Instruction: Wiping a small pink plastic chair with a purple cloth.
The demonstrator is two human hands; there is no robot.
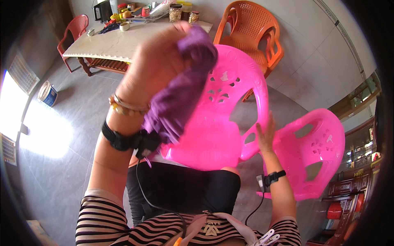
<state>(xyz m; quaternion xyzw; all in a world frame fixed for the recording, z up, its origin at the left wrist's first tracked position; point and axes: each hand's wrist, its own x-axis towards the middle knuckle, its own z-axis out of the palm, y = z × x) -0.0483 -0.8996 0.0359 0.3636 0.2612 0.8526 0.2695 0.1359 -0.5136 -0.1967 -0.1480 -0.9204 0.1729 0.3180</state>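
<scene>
On the gray tiled floor (57, 176), I observe the pink plastic armchair (209, 143) between the hands: left hand (158, 59) closed around purple cloth (176, 100), right hand (266, 134) open against the armrest (262, 96).

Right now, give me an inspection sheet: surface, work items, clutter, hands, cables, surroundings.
Surface: grey tiled floor, bright glare at left.
Work items: purple cloth; pink chair in front of the person.
Clutter: jars and black kettle on the table.
Left hand: raised, holding the cloth, blurred.
Right hand: at the pink chair's armrest, grip unclear.
Cables: left cable and right cable run from the wrists toward the body.
Surroundings: second pink chair at right, stacked orange chairs behind, bucket at left.
</scene>
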